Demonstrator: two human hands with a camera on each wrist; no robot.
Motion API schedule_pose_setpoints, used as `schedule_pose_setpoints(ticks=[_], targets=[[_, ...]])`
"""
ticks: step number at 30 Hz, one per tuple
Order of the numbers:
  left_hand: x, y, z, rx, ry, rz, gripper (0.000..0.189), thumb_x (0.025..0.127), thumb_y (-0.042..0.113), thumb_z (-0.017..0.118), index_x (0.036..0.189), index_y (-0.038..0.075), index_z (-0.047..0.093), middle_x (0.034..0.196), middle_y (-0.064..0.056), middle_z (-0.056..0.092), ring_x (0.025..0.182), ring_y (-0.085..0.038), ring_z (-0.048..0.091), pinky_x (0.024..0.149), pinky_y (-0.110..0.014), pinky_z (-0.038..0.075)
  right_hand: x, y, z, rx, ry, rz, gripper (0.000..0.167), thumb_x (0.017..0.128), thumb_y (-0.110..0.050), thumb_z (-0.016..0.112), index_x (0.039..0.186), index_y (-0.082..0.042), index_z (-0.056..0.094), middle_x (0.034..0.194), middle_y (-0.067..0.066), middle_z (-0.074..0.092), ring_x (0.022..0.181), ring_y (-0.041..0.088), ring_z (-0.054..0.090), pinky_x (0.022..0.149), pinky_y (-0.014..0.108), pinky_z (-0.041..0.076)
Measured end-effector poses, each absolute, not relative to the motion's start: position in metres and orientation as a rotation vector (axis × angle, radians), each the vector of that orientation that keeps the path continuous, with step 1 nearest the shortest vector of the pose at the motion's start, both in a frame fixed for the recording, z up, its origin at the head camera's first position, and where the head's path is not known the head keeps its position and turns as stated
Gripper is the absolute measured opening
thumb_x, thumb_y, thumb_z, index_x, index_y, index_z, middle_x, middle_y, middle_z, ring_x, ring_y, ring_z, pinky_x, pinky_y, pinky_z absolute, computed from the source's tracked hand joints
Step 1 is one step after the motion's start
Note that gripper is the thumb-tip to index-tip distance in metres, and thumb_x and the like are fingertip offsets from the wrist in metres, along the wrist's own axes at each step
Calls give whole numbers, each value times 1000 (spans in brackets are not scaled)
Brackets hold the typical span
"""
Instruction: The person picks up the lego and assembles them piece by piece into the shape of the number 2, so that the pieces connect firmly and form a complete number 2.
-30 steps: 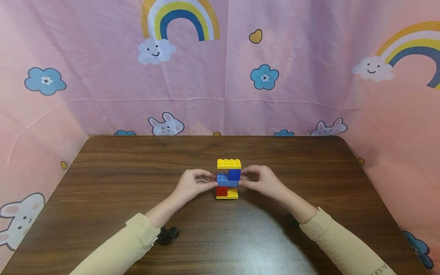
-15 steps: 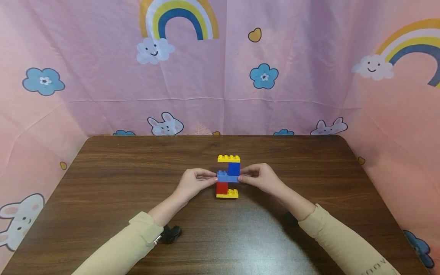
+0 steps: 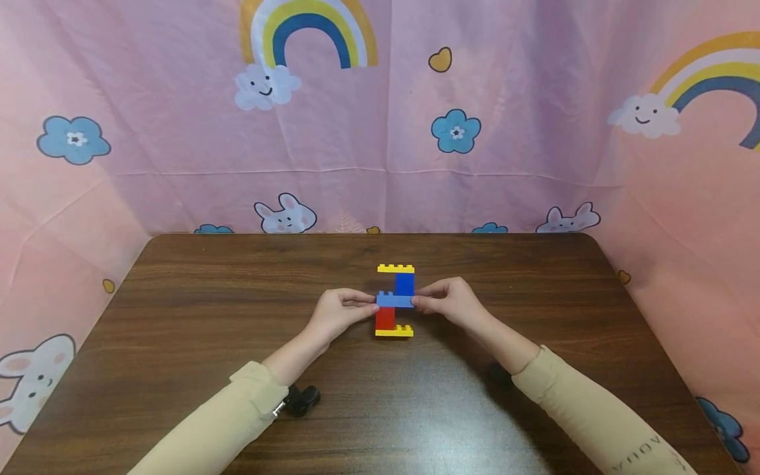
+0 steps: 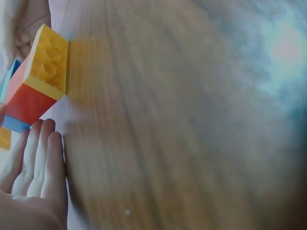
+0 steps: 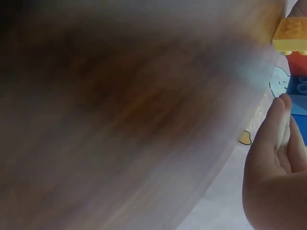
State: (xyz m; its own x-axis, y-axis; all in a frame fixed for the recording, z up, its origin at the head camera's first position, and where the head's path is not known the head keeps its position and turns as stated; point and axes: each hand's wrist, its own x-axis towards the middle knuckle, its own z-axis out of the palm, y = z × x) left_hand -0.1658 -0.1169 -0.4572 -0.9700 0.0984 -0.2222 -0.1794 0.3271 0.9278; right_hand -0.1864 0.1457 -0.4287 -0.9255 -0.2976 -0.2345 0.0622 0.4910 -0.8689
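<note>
A stack of toy building bricks is held between both hands over the table. Its middle is a long light blue brick [image 3: 394, 301]. My left hand [image 3: 338, 315] pinches that brick's left end between thumb and fingers; my right hand [image 3: 454, 302] pinches the right end. Above it, at the right, stands a dark blue brick [image 3: 405, 285] under a flat yellow brick [image 3: 395, 269]. Below, at the left, a red brick [image 3: 385, 318] sits on another flat yellow brick [image 3: 394, 333], whose studs [image 4: 50, 57] show in the left wrist view.
The brown wooden table [image 3: 237, 277] is backed by a pink patterned curtain [image 3: 356, 152], which also hangs at both sides. Black devices [image 3: 301, 401] show beneath both wrists.
The brick stack has tilted and risen slightly in the head view, so its studs now appear nearly edge-on. Both hands moved along with it and kept their hold.
</note>
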Motion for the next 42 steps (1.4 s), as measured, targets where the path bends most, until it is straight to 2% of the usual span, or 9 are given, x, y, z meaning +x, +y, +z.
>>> schedule_pose_setpoints(ticks=[9,18,25,33,42], targets=[[-170,-115,-456,-93,2409,1631,27,92,24,85,112,6,83,119,-12,81,114,-25,77,108,-47,58,-191,144,-430,-177,2357,-1457,32,99,-21,78,117,5,78,101,18,82,87,23,81,94,41,66],[-173,-114,-453,-70,2490,1545,26,93,26,84,112,8,84,122,-12,80,118,-27,75,108,-49,57,-195,141,-429,-127,2294,-1482,32,99,-17,77,119,9,77,105,21,81,88,19,80,92,40,66],[-174,-113,-451,19,2599,1455,25,92,25,85,108,7,84,117,-13,81,109,-26,79,102,-48,61,-198,140,-430,-101,2266,-1481,31,99,-16,76,118,9,77,107,22,81,90,19,80,91,39,66],[-176,-113,-452,23,2618,1422,24,93,27,85,107,8,85,116,-11,81,109,-26,78,101,-47,61,-201,140,-433,-97,2270,-1461,31,100,-17,76,119,9,77,108,22,81,90,18,80,89,37,67],[-177,-111,-451,7,2595,1437,24,93,26,84,107,7,84,115,-11,81,98,-21,78,91,-39,64,-203,140,-434,-100,2261,-1458,30,101,-16,75,118,9,77,108,22,81,89,18,80,89,37,67]])
